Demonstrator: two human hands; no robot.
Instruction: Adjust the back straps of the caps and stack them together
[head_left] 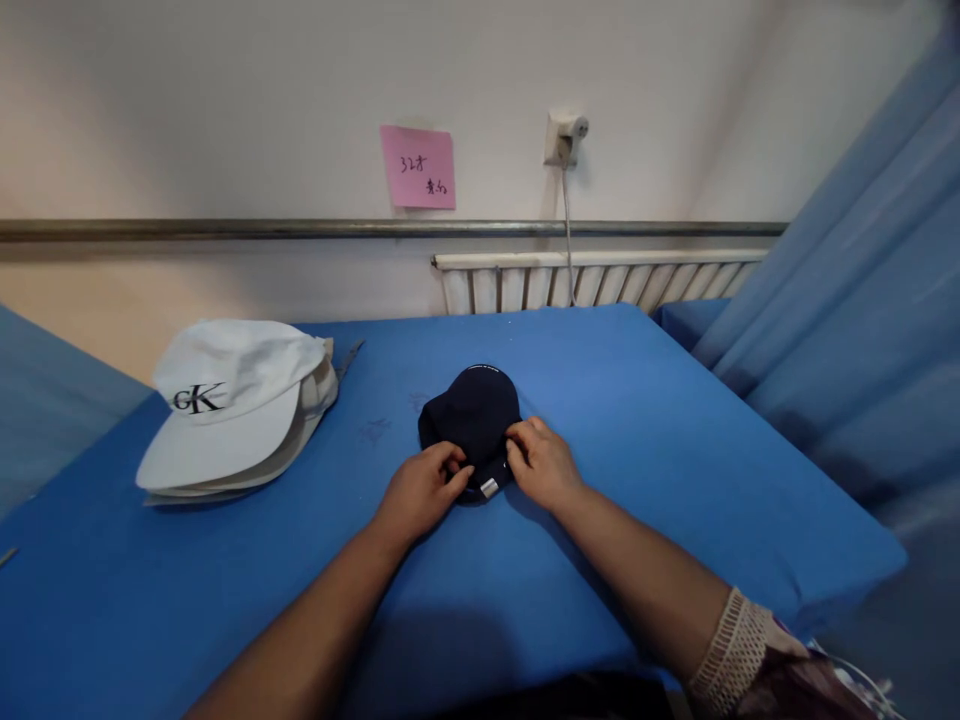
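Cap (474,405) laid on bench (637,430), stacked caps (232,375) placed to its left, radiator (514,290) mounted behind bench, curtain (862,300) hung at right.

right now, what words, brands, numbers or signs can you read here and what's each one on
"K", large, after a smaller letter like G or C: front of the white cap
"32", handwritten, then unclear characters: pink note on the wall
White lettering along the far edge of the dark cap: too small to read
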